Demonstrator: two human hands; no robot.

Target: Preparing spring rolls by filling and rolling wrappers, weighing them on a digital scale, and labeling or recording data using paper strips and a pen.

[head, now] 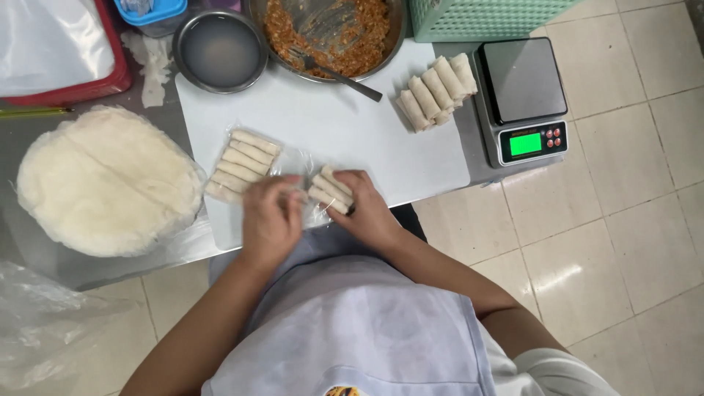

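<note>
spring rolls (331, 190) are being gripped by right hand (367, 209) nr cutting board (345, 125) front edge; clear bag (293, 165) w/ rolls is being pinched by left hand (270, 220).

left hand (270, 220): palm down, fingers curled, at the near edge of the bench | right hand (361, 207): beside it, fingers bent inward in a closed grip, thumb side toward the left hand | hands close, nearly touching | forearms bare, angled in from the elbows, meeting before the torso
</note>
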